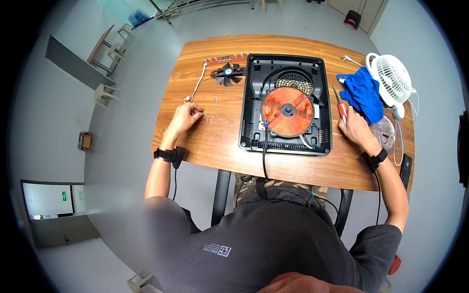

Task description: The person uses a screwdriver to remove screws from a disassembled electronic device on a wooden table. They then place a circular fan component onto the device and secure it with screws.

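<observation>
An opened black induction cooker housing (247, 102) lies mid-table, exposing a round copper coil (276, 105). My left hand (188, 117) is at the left, fingertips pinched beside several small loose screws (213, 117); what they hold is too small to make out. Above it, a white cable (198, 80) runs to a long circuit board (220, 59), and a black fan (227, 74) sits beside the housing. At the right, my right hand (355, 126) grips a red-handled screwdriver (341, 110), its tip pointing away from me.
A blue cloth (364, 95) and a white fan (391, 78) lie at the table's right, with a translucent dotted item (382, 134) and black object (406, 171) below. The wooden table (190, 156) stands in a room with stools (105, 95) and a cardboard box (85, 140) at left.
</observation>
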A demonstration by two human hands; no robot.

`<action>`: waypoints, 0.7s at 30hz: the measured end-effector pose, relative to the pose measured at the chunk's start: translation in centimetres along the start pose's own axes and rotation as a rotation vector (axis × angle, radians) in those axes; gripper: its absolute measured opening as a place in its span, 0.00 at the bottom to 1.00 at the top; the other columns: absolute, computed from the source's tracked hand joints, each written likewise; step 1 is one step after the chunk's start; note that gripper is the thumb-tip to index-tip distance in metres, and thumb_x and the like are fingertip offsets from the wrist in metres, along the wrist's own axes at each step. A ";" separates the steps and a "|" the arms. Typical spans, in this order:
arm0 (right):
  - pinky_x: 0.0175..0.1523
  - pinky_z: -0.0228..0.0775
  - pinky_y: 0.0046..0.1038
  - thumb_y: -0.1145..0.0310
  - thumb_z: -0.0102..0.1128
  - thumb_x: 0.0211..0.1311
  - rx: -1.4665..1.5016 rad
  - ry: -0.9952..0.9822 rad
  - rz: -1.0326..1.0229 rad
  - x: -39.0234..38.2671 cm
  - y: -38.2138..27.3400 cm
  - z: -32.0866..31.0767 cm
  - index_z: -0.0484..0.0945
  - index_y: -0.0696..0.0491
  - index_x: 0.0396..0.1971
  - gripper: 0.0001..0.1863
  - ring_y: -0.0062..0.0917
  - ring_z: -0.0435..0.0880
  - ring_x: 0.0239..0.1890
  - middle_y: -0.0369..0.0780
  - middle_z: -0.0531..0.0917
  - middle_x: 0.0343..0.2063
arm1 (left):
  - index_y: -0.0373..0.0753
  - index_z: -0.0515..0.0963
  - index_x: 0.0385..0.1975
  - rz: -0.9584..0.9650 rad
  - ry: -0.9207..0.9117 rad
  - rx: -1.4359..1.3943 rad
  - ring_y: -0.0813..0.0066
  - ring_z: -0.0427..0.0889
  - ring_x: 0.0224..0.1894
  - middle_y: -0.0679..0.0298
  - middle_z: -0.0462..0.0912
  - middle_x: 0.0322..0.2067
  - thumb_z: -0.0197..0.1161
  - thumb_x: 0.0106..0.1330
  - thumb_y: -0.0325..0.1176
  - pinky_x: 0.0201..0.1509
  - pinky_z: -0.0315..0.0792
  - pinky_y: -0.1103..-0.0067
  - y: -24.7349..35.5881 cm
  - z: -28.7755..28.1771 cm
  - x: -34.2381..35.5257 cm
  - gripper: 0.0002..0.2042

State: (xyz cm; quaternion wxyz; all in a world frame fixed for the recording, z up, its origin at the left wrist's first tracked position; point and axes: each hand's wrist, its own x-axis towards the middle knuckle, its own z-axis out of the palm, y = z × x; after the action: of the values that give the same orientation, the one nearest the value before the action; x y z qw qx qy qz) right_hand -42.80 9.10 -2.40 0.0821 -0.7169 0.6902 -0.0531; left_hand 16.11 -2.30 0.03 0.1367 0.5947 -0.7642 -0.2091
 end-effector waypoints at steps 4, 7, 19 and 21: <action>0.44 0.77 0.52 0.63 0.59 0.67 0.105 0.058 0.045 0.9 0.4 -1.3 0.71 0.63 0.44 0.18 0.58 0.84 0.37 0.62 0.83 0.34 | 0.32 0.85 0.34 -0.015 0.026 0.006 0.63 0.86 0.32 0.55 0.86 0.28 0.72 0.61 0.30 0.41 0.79 0.71 0.3 0.8 -0.3 0.08; 0.44 0.75 0.51 0.64 0.60 0.66 0.117 0.185 0.032 1.0 0.0 -4.4 0.73 0.62 0.41 0.15 0.57 0.83 0.38 0.60 0.83 0.34 | 0.32 0.84 0.32 0.005 0.035 0.018 0.60 0.86 0.31 0.54 0.86 0.28 0.72 0.60 0.31 0.40 0.79 0.70 0.3 1.5 0.0 0.08; 0.44 0.75 0.41 0.64 0.60 0.66 0.274 0.208 -0.116 2.3 -3.0 -13.3 0.77 0.62 0.46 0.17 0.48 0.84 0.36 0.54 0.84 0.31 | 0.30 0.83 0.31 0.022 0.036 0.093 0.50 0.87 0.35 0.46 0.86 0.29 0.70 0.62 0.27 0.41 0.78 0.65 1.5 2.4 0.1 0.06; 0.44 0.75 0.40 0.65 0.60 0.66 0.263 0.153 -0.163 2.9 -3.7 -13.4 0.77 0.62 0.46 0.16 0.47 0.84 0.36 0.54 0.83 0.30 | 0.29 0.83 0.31 0.038 0.056 0.110 0.50 0.87 0.35 0.45 0.85 0.29 0.69 0.63 0.27 0.41 0.78 0.65 1.1 2.5 0.0 0.06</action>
State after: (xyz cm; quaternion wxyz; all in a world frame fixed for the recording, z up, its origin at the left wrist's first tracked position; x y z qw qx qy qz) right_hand -41.60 5.69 11.31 0.1179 -0.7475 0.6210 -0.2039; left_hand 13.97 -1.65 -1.65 0.1293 0.5923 -0.7814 -0.1475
